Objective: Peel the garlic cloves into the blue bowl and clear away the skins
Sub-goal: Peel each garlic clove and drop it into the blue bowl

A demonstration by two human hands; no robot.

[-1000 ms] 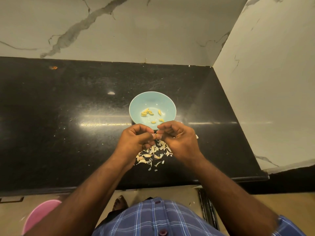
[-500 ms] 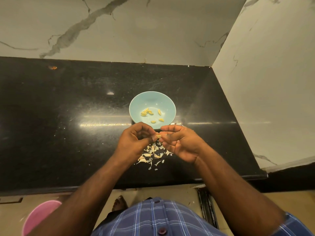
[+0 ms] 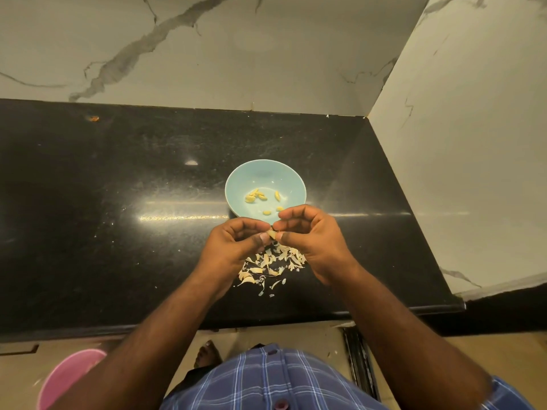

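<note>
Since the frame half a second back, the right hand (image 3: 313, 238) has turned from palm-up to knuckles-up and closed in against the left hand (image 3: 236, 247), so both thumbs now meet over one garlic clove (image 3: 271, 234). Judgement: peeling of this clove has resumed after a brief regrip; skin removal is not finished.

Grip: the left hand pinches the clove between thumb and curled forefinger; the right hand pinches its other end, fingers arched above. Only a small pale tip of the clove shows between the thumbs. How much skin remains on it cannot be told.

Position: both hands are held above the black worktop (image 3: 118, 232), over the gap between the blue bowl (image 3: 236, 184) and the skin heap, toward the front edge, right of centre.

The bowl sits just behind the hands and holds several peeled cloves (image 3: 256, 195). Loose garlic skins (image 3: 266, 267) lie scattered on the worktop beneath and in front of the hands, near the front edge.

Progress: partly done. Skins are not yet cleared. No unpeeled stock is visible elsewhere on the worktop.

A pink bucket (image 3: 68, 377) stands on the floor below the front edge, at the left.
</note>
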